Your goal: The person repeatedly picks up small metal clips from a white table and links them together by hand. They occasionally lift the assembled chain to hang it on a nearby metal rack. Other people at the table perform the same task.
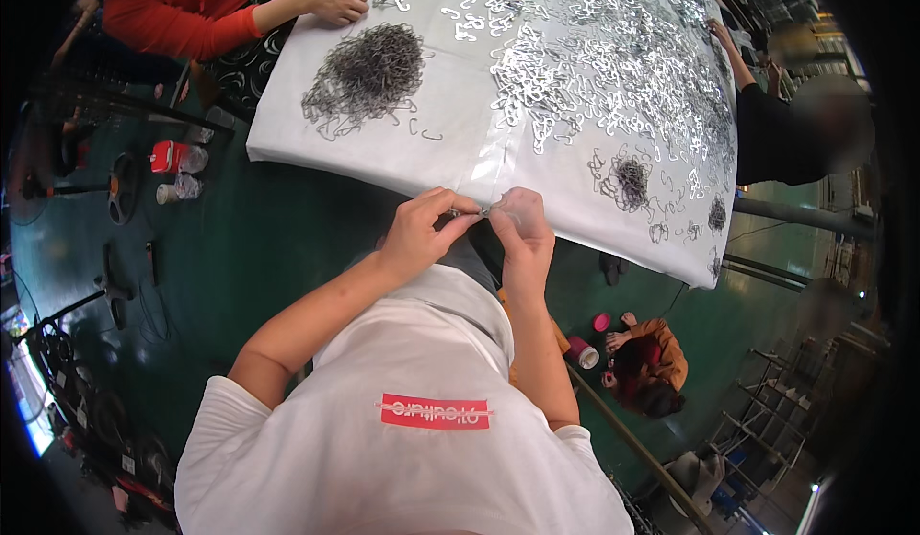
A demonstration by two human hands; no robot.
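Observation:
My left hand (428,232) and my right hand (523,235) meet just off the near edge of the white-covered table (383,163). Thumbs and fingers of both are pinched together on a small metal hook (484,211), whose exact shape the fingertips mostly hide. A bit more metal shows within the left fingers. Beyond my hands, a wide spread of shiny curved metal hooks (537,89) covers the middle and right of the table. A darker heap of metal pieces (374,67) lies to the left, and a smaller dark pile (631,180) to the right.
A red-sleeved person's hand (340,4) rests at the table's left edge. Another person in dark clothes (810,127) reaches in from the right. Someone crouches on the green floor (652,367) beside a pink container (582,352). Fans (120,188) stand at left.

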